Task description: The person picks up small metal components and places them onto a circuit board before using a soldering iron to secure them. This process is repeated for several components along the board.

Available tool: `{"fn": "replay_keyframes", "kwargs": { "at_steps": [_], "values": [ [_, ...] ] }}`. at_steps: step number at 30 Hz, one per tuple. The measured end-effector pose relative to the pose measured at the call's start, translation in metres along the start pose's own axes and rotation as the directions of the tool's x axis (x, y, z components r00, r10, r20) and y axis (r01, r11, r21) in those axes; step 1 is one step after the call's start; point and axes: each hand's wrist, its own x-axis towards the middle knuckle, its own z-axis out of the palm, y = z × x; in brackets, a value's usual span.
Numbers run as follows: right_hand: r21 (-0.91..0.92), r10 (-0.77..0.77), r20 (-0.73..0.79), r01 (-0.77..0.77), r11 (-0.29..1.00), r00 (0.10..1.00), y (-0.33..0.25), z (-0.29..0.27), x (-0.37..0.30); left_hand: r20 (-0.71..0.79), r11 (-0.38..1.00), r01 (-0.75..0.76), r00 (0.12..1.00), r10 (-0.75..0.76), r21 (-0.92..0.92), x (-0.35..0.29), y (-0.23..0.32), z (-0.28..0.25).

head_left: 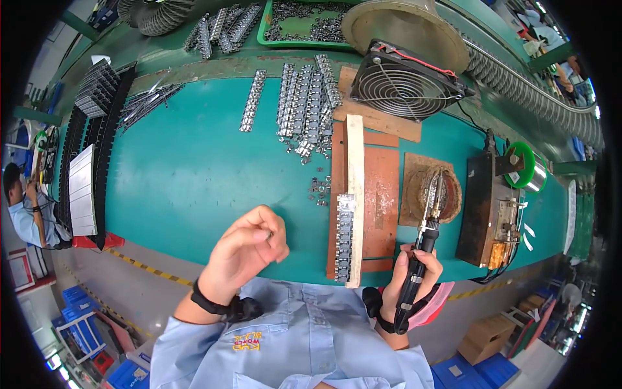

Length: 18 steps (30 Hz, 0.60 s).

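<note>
My left hand (249,245) is raised over the front of the green mat, thumb and forefinger pinched on a small dark metal part (269,235) too tiny to name. My right hand (414,279) grips the black handle of a soldering iron (424,240). The iron's tip points away from me, over a round, crusty brown dish (451,206). Between the hands, a strip of small circuit boards (344,240) lies along a pale wooden bar (354,152) on a reddish-brown board (381,194). Loose small metal parts (319,188) are scattered left of that board.
Several board strips (304,104) are piled at the back, near a black fan (408,84). A green tray (311,32) of small parts stands behind. On the right are a dark metal box (476,207) and a solder spool (532,168); black racks (84,149) stand left.
</note>
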Motion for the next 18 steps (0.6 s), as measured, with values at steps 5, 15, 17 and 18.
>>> {"fn": "replay_keyframes", "kwargs": {
  "at_steps": [5,15,17,18],
  "values": [
    [0.005,-0.017,0.017,0.017,1.0,1.0,0.0,-0.001,0.0,-0.142,0.801,-0.356,0.87,0.472,0.482,-0.007,-0.023,-0.007],
    [0.029,-0.042,-0.025,0.043,0.999,0.999,-0.001,0.001,-0.001,0.24,0.173,-0.308,0.914,0.328,0.936,-0.028,-0.049,0.012],
    [0.022,-0.041,-0.037,0.042,0.999,0.998,0.001,0.0,-0.003,0.361,0.094,-0.373,0.924,0.123,0.923,-0.034,-0.048,0.019],
    [0.019,-0.042,-0.042,0.043,0.999,0.998,0.001,-0.001,-0.004,0.341,0.16,-0.361,0.929,0.143,0.918,-0.039,-0.043,0.018]
  ]
}}
